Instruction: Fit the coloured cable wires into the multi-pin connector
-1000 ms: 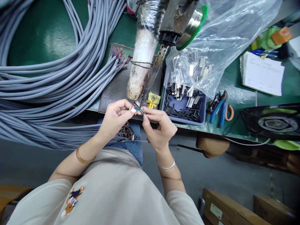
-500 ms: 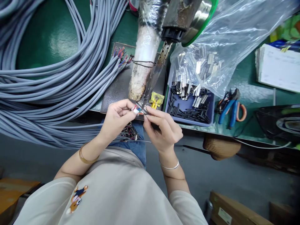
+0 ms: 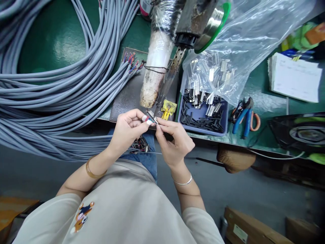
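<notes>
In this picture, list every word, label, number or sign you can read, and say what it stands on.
No text can be read.
White paper pad: faint lines, too blurred.
Label on cardboard box: too small.
Red-labelled container: cut off, unreadable.
Shirt: a cartoon picture, no words.

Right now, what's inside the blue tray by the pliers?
The blue tray holds loose short black tubes and a few metal connector shells. A clear plastic bag drapes over its far end, hiding what lies there.
</notes>
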The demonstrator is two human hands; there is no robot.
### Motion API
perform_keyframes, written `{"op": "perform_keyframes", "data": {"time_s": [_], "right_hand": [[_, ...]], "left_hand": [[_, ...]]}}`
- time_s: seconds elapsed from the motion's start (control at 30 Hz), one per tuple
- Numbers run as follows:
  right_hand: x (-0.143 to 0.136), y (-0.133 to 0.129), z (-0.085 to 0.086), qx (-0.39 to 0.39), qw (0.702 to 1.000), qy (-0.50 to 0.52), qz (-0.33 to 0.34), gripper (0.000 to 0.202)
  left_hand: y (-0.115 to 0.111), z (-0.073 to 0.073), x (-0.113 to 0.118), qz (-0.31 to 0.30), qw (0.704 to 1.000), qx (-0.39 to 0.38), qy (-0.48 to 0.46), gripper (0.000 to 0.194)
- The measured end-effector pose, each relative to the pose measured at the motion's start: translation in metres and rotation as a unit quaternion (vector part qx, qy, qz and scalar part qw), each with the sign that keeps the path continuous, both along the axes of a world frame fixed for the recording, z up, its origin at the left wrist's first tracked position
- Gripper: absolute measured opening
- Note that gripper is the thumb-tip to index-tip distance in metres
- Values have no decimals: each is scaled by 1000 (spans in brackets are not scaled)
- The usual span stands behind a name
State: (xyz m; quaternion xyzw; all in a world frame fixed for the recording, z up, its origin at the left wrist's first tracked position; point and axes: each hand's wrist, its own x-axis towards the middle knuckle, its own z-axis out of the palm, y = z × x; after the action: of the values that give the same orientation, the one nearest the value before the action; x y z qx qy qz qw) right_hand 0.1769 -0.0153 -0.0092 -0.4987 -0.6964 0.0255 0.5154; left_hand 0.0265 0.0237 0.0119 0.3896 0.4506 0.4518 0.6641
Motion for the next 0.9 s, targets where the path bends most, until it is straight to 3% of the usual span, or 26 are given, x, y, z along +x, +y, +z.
{"op": "perform_keyframes", "data": {"time_s": [0.53,0.73,0.9], "right_hand": [[4,10,-3,1,1000,16,10,17],[4,11,0,7,1000,4,2,18],[2,7,4,39,996,-82,-18,18]], "left_hand": [[6,-4,7,21,1000,4,-18,17],[7,1,6,18,999,18,-20,17],[7,3,5,13,1000,3,-13,16]]}}
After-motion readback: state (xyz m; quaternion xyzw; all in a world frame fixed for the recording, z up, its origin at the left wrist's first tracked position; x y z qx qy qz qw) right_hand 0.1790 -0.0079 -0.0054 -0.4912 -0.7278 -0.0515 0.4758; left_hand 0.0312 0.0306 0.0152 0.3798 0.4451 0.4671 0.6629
